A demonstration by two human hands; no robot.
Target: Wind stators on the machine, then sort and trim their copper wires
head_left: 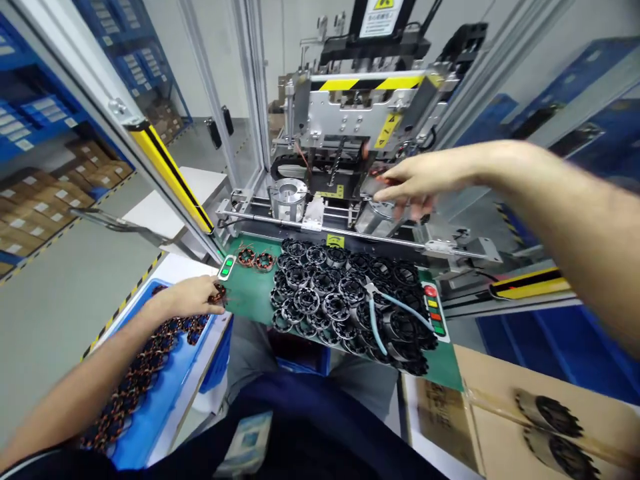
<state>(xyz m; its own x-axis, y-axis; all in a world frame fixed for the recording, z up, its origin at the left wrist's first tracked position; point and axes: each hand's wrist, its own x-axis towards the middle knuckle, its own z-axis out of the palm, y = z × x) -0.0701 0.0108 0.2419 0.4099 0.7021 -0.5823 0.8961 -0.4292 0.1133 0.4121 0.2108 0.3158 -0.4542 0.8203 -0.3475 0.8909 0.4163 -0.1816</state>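
Observation:
My left hand (197, 295) is closed on a small copper-wound coil ring (219, 293) beside the green mat's left edge. Over the machine's right round fixture (377, 217) my right hand (413, 183) reaches out, its fingers partly bent around a dark piece with reddish wire (381, 175), blurred. Two copper-wound rings (264, 261) lie at the back left of the green mat (245, 290). Several black and silver toothed rings (326, 280) are heaped on the mat, with pliers (373, 300) with light-blue handles on top.
A blue tray (145, 427) full of wound rings is at lower left. The machine (350, 120) stands ahead, with a left round fixture (289, 198) and a metal rod (320, 223) across its front. A button panel (434, 310) borders the mat's right; cardboard (500, 393) holds two toothed rings.

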